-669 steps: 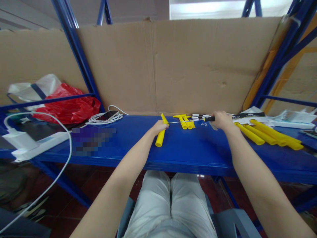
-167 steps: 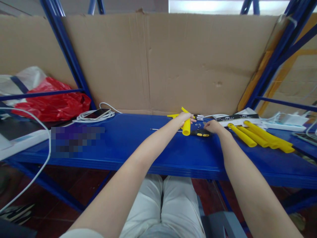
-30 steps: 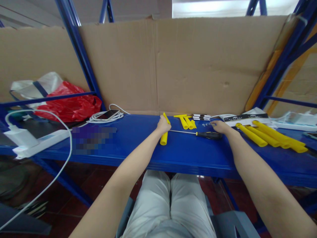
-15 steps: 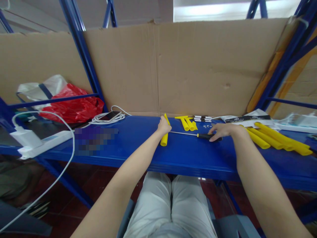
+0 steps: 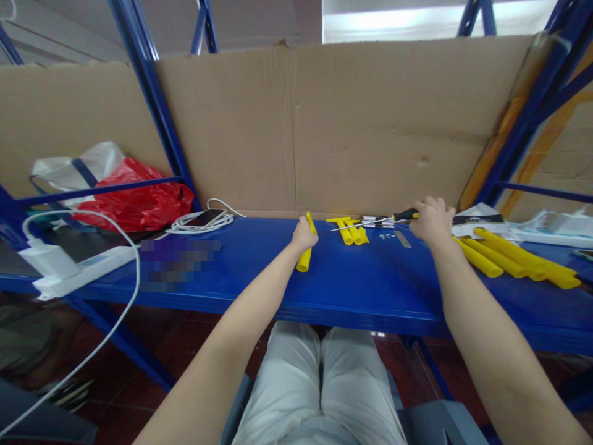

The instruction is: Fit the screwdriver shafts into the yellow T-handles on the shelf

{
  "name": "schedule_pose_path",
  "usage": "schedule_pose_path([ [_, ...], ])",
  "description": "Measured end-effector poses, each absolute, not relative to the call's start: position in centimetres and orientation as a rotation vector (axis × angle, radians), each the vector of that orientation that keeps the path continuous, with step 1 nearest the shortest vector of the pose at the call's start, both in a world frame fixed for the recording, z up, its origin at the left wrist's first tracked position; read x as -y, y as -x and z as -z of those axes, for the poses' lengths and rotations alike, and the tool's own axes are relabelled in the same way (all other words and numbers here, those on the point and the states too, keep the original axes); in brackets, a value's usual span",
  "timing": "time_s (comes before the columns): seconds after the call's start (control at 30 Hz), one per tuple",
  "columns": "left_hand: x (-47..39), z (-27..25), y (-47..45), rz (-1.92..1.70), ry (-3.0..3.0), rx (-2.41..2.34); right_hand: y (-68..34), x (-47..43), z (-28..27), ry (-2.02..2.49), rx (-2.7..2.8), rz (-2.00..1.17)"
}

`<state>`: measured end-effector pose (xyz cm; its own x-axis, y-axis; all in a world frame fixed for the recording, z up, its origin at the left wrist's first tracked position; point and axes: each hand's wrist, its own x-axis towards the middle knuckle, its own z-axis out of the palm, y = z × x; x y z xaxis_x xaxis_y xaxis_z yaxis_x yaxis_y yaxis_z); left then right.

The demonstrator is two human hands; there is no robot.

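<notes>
Your left fingers clamp a yellow T-piece, your right fingers a screwdriver, its shaft between them.

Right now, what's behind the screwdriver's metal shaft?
Short yellow pieces and black-and-white sticks show behind it; whatever the screwdriver shaft itself covers cannot be seen.

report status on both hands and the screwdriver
Left hand grips yellow T-piece. Right hand holds screwdriver, apart from T-piece. Other yellow pieces behind screwdriver; small bits, flat strip between hands.
</notes>
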<state>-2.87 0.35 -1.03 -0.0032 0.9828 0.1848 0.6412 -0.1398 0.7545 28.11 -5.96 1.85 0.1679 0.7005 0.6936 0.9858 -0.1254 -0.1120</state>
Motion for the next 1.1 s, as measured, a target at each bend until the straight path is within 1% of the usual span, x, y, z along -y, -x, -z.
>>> schedule_pose_path([
  [0.2, -2.0, 1.8, 3.5, -1.009, -1.787, -1.611, -28.5, 5.9, -1.5, 1.856, 1.409, 0.598],
  [0.5, -2.0, 2.1, 3.0, -0.971, -1.649, -1.537, -25.5, 5.6, -1.2, 1.863, 1.489, 0.514],
  [1.1, -1.1, 1.7, 2.5, -0.975, -1.622, -1.508, -25.2, 5.5, -1.2, 1.86, 1.498, 0.493],
])
